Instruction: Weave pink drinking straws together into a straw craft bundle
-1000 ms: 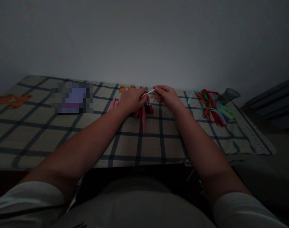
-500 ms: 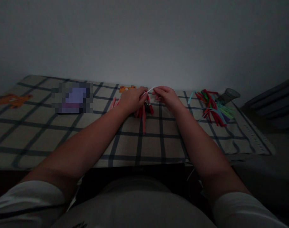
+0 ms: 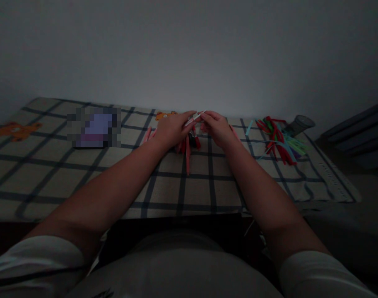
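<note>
A thin white strip [image 3: 195, 117] spans the small gap between my two hands above the far middle of the table. Pinched fingers of my left hand [image 3: 172, 129] hold one end. The other end is between the thumb and fingertips of my right hand [image 3: 216, 126]. Under the left hand lie several pink and red strips [image 3: 188, 161], partly covered by it. A small dark object [image 3: 195, 142] sits among them, too dim to name. Beside my right wrist a bit of pink [image 3: 234, 131] shows.
A checked cloth [image 3: 164, 190] covers the table, which meets a plain wall. On the left lies a blurred-out, phone-like device [image 3: 97, 130]. To the right, a pile of red, green and blue strips [image 3: 278, 140] lies beside a tipped clear cup [image 3: 300, 124].
My right hand has come slightly closer to the left, and the white strip now lies at a different angle between them. A pink piece has come into view beside the right wrist.
</note>
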A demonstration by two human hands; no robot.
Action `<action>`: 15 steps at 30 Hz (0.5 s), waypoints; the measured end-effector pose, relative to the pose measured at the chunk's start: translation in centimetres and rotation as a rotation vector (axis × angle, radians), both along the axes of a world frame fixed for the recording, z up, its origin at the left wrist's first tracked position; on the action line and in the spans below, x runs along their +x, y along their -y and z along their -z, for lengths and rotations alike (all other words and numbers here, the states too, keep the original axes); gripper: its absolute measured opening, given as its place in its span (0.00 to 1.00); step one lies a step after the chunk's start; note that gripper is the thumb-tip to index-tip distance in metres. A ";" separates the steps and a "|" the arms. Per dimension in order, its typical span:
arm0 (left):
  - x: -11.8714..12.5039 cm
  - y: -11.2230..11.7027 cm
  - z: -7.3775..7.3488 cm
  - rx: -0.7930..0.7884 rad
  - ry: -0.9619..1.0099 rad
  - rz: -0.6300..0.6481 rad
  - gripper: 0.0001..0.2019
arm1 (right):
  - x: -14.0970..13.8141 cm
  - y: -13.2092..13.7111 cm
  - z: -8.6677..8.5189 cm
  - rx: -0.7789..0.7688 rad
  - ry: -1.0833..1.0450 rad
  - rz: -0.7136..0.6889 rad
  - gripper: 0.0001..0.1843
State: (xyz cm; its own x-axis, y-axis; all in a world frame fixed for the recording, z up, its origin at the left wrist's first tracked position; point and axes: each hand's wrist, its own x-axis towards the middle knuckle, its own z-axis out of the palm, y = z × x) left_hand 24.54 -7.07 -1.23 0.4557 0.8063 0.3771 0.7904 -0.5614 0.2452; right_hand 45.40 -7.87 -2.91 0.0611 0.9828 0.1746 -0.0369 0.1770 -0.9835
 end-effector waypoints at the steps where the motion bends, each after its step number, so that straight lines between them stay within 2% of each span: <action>1: 0.0 0.0 0.0 -0.001 0.010 -0.008 0.29 | -0.2 0.1 -0.2 -0.001 -0.007 0.023 0.27; 10: -0.2 -0.7 0.2 0.015 0.024 -0.006 0.25 | 0.6 0.1 -0.8 0.027 -0.035 0.223 0.27; 15: -0.2 -0.6 0.2 0.042 0.051 0.002 0.26 | 1.2 0.1 -0.6 0.029 -0.102 0.211 0.27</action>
State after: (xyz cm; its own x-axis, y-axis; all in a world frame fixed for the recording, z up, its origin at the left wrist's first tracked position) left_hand 24.31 -6.48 -1.45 0.4362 0.7883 0.4339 0.7764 -0.5735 0.2614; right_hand 46.65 -7.94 -2.36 0.2834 0.9410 0.1848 -0.0947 0.2192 -0.9711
